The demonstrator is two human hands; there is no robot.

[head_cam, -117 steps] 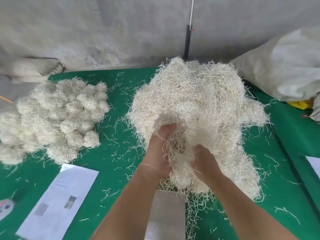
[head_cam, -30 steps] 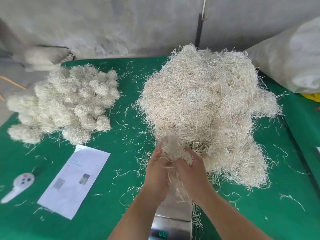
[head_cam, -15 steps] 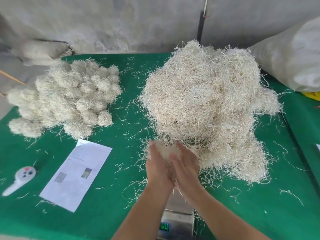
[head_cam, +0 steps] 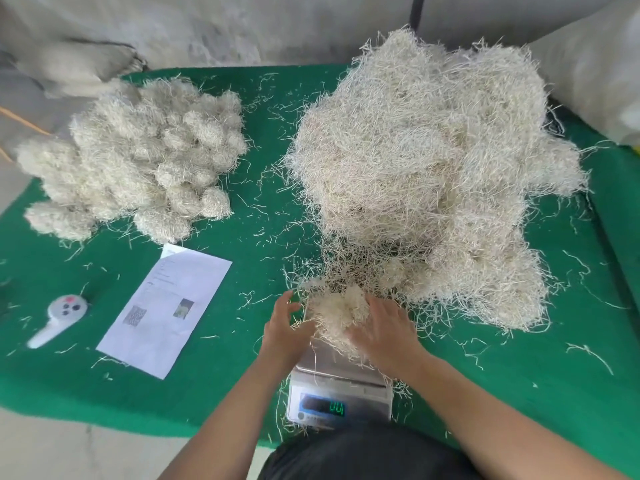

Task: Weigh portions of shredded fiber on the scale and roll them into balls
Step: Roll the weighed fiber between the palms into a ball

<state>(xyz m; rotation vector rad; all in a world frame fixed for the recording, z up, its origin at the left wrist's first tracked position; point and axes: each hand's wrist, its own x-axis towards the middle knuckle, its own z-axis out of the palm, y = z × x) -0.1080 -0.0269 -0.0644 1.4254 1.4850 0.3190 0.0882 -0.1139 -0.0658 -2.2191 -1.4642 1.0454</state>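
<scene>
A small portion of pale shredded fiber point(head_cam: 334, 311) lies on the steel pan of the digital scale point(head_cam: 341, 396) at the table's near edge. The scale's green display is lit. My left hand point(head_cam: 285, 327) is at the portion's left side and my right hand point(head_cam: 384, 329) at its right, both with fingers spread and fairly straight, touching the clump. Behind the scale rises the big loose fiber heap point(head_cam: 429, 168). A pile of several rolled fiber balls point(head_cam: 138, 161) sits at the back left.
Everything rests on a green cloth table point(head_cam: 242, 341) strewn with stray strands. A printed paper sheet point(head_cam: 166, 310) and a white handheld device point(head_cam: 57, 318) lie at the left front. A large pale sack point(head_cam: 602, 74) stands at the right, a grey wall behind.
My hands pulled a clump from the big heap, pressed it between the palms, and have now set it on the scale pan with fingers spread apart.
</scene>
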